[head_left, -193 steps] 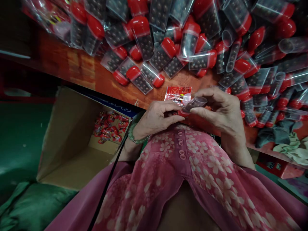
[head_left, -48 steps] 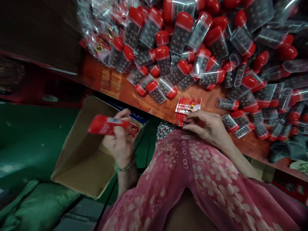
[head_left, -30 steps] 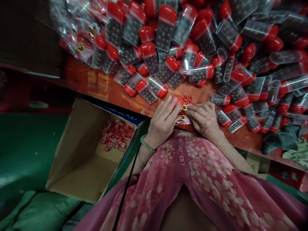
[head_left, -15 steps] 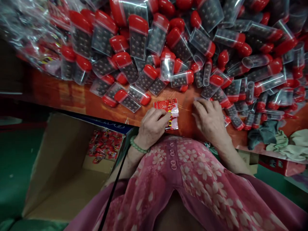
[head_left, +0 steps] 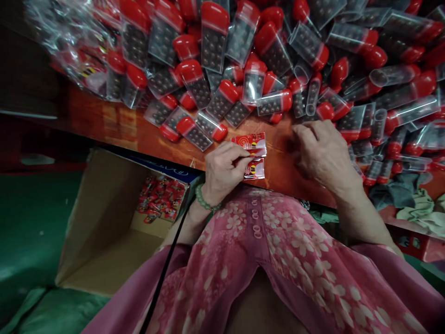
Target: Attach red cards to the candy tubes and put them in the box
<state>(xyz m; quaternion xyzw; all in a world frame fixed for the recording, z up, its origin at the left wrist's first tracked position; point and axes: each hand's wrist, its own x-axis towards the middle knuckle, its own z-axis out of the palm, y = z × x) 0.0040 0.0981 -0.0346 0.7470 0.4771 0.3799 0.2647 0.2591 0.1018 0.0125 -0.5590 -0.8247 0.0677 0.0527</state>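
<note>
My left hand [head_left: 225, 167], with a green bead bracelet at the wrist, is closed, thumb and finger pinching the edge of a small red printed packet [head_left: 256, 146]. A second red packet piece [head_left: 257, 170] shows just below it on the table; whether the two are joined cannot be made out. My right hand [head_left: 323, 155] hovers to the right, palm down with bent fingers, beside the near edge of a heap of clear containers [head_left: 216, 51] with red caps and dark little balls inside. Its fingertips are blurred and partly hidden, so anything between them does not show.
The container heap spreads across the back of the orange-red table [head_left: 104, 116]. Crumpled clear plastic bags [head_left: 66, 41] lie at the far left. Below the table edge at left stands an open cardboard box [head_left: 111, 232] beside many red packets [head_left: 162, 197]. Cloths [head_left: 426, 208] lie at right.
My right hand has shifted right, away from the container it was touching. My left hand stays at the packet, its finger and thumb now pinching the edge. The whole view has shifted slightly.
</note>
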